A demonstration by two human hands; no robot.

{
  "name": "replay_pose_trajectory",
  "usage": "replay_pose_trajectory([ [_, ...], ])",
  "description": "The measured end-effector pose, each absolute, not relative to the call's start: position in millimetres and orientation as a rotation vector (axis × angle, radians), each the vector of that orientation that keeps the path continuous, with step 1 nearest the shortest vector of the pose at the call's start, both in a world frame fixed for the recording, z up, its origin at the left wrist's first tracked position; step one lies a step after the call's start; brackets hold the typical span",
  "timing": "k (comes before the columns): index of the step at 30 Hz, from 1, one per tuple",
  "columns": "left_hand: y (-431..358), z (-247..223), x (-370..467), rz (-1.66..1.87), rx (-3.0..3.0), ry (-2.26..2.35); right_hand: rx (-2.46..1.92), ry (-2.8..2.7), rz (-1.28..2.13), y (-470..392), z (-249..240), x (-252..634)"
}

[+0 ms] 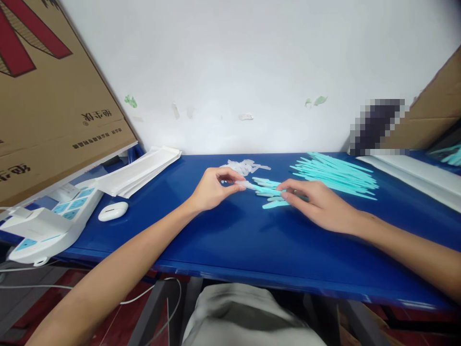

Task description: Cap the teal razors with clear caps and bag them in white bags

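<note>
A: Head view, only 1 feed. Grip state?

B: Left hand (218, 189): thumb and finger pinched on a clear piece (246, 184). Right hand (320, 202): closed on a turquoise stick (265, 191) — its end meets the clear piece between the 2 hands, over the blue counter (216, 245).

A: Joined?

B: Can't tell how far they overlap, or whether the piece is going on or off.

A: More than 1 stick in the right grip?

B: Unclear. Loose sticks (275, 204) sit right by its fingertips; they could snag.

A: How to do it well?

B: My take: hold the stick close to its end, keep both parts in 1 straight line, push or pull along the axis only. Light pinch on the left — the piece looks thin, so a hard squeeze could flatten it.

A: Stock?

B: Pile of clear pieces (244, 166) just beyond the left hand, stick heap (336, 177) beyond the right. Short reach for both. White case (113, 211) is off left, well apart from the work.
</note>
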State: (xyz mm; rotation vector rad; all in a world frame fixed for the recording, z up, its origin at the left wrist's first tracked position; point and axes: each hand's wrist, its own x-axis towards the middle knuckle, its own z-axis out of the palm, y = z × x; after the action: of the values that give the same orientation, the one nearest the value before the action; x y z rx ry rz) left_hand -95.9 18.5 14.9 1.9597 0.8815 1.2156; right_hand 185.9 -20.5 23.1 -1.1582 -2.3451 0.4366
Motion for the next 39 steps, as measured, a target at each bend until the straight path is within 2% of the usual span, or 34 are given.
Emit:
replay_pose_trajectory([
  [5,18,11,-94,1.182,1.955,0.869,-1.006,-2.451,0.45,-24,23,182],
  [16,9,15,-88,1.121,2.095,0.857,-1.113,-2.464,0.368,-23,24,183],
  [26,4,19,-90,1.108,2.378,0.661,-1.176,-2.371,0.617,-22,27,185],
  [39,4,20,-90,1.01,2.407,0.701,-1.163,-2.381,0.509,-20,24,186],
])
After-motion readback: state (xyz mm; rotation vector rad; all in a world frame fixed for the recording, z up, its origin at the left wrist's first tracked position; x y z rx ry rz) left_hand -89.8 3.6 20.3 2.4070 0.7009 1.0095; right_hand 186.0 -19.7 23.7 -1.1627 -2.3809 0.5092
